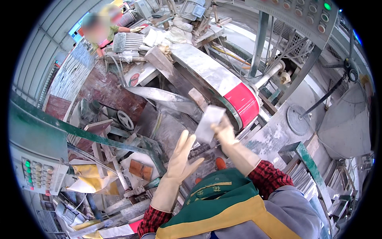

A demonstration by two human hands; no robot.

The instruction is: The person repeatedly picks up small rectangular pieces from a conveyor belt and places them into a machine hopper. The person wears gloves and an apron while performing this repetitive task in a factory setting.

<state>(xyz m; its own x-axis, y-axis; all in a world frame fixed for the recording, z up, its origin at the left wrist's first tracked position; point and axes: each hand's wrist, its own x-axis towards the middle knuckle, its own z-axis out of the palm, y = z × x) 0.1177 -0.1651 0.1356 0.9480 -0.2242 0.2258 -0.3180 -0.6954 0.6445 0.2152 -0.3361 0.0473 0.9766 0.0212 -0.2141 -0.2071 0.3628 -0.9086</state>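
My right hand point(225, 130), in a cream rubber glove, grips the edge of a flat, pale grey rectangular tile point(208, 124). The tile is held up in front of me, tilted, with the red end of a white machine bed just beyond it. My left hand point(181, 158), gloved the same way, hangs to the lower left of the tile, apart from it. Its fingers are stretched out with nothing in them. Both forearms show red-and-black checked sleeves. The exact material of the tile cannot be made out.
The white machine bed point(211, 65) has a red end panel point(242, 104). A button panel point(38, 171) stands at left, another point(302, 12) at upper right. A pedestal fan point(351, 69) is at right. A green metal frame point(296, 149) stands near my right. Another person point(115, 30) works at the far left.
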